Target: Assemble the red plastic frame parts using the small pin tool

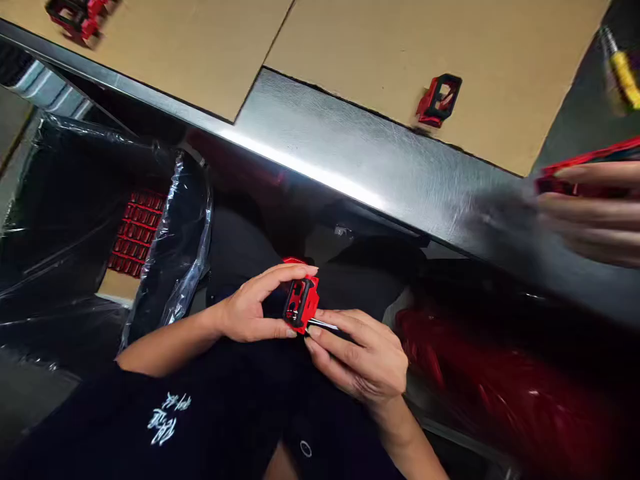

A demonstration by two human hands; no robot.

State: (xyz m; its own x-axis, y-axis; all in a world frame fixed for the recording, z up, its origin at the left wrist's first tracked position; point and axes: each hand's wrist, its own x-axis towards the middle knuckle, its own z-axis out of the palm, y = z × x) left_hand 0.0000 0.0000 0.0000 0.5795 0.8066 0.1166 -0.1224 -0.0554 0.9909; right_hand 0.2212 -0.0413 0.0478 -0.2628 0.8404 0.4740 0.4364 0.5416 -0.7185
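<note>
My left hand (pixel 255 308) pinches a red and black plastic housing (pixel 301 304) between fingers and thumb, in front of my chest. My right hand (pixel 360 353) is closed around a small screwdriver (pixel 323 325), whose dark handle is mostly hidden by the fingers. Its thin metal shaft reaches the lower edge of the housing. I cannot tell whether the tip goes into it. At the right edge, a co-worker's blurred hand (pixel 590 210) holds a red and black part (pixel 583 167).
Similar red and black parts (pixel 439 100) lie on brown cardboard (pixel 400 53) over a steel table (pixel 360 167). A yellow-handled tool (pixel 623 77) is blurred at top right. At left, a plastic-lined bin (pixel 175 233) holds rows of red parts (pixel 137 230). Glossy red-and-black plastic (pixel 500 393) fills the lower right.
</note>
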